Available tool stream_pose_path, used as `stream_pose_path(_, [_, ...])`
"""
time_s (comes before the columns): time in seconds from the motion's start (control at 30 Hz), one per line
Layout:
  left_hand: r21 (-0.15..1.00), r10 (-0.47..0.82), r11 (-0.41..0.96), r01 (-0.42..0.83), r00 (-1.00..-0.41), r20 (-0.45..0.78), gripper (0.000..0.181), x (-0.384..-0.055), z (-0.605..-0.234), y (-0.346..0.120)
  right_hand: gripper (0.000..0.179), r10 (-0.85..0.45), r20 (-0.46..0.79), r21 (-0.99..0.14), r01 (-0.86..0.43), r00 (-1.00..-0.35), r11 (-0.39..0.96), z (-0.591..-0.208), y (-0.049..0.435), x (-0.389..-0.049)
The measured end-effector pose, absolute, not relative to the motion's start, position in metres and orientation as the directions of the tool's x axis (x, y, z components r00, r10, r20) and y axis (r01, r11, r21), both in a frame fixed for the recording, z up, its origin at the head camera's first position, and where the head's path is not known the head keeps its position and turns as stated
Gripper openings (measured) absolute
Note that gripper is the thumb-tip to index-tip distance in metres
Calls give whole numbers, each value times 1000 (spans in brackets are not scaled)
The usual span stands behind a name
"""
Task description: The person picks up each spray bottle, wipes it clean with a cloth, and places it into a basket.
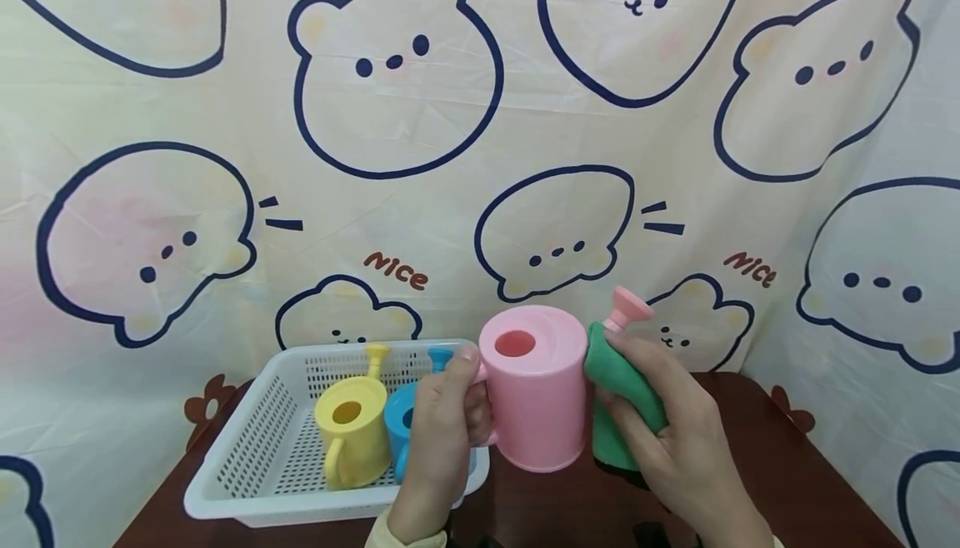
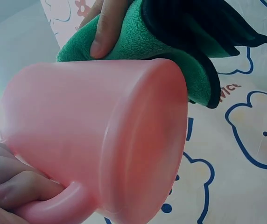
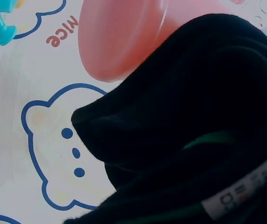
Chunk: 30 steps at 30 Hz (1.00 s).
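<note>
A pink toy watering can (image 1: 536, 398) is held up above the table, upright in the head view. My left hand (image 1: 448, 423) grips its handle, fingers curled round it, as the left wrist view also shows (image 2: 19, 184). On the other side my right hand (image 1: 675, 423) holds a green cloth (image 1: 618, 373) against the can's side, near the pink spout (image 1: 627, 308). The cloth's dark underside (image 3: 185, 102) fills much of the right wrist view and hides the right hand there.
At the left on the dark brown table (image 1: 757, 448) stands a white perforated basket (image 1: 247, 456). Inside it are a yellow watering can (image 1: 360, 431) and a blue watering can (image 1: 399, 414), partly behind my left hand. A curtain printed with cartoon bears (image 1: 397, 114) hangs behind.
</note>
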<state>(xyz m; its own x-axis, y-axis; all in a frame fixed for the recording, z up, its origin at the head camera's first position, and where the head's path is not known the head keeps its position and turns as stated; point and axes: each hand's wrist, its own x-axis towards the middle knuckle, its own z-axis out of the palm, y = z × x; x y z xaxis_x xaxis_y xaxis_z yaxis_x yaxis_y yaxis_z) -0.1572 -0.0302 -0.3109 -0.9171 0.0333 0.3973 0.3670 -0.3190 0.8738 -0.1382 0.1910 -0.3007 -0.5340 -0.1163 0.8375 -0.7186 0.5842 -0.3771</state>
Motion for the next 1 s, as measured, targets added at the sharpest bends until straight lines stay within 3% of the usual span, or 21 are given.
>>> stream_pose_path(0.3, [868,9,-324,376,-916,401,65,-155,-311,-29,73,-101,800,-407,-659,-592,633,-302,188,-135])
stream_pose_path(0.57, [874,33,-336,352,-923,384,62,-156,-310,-29,72,-113,802,-395,-662,-587,637,-303,189,-135])
stream_pose_path(1.0, [857,-3,-362,368,-919,393,62,-156,-308,-36,69,-164,751,-389,-630,-639,672,-304,185,-138])
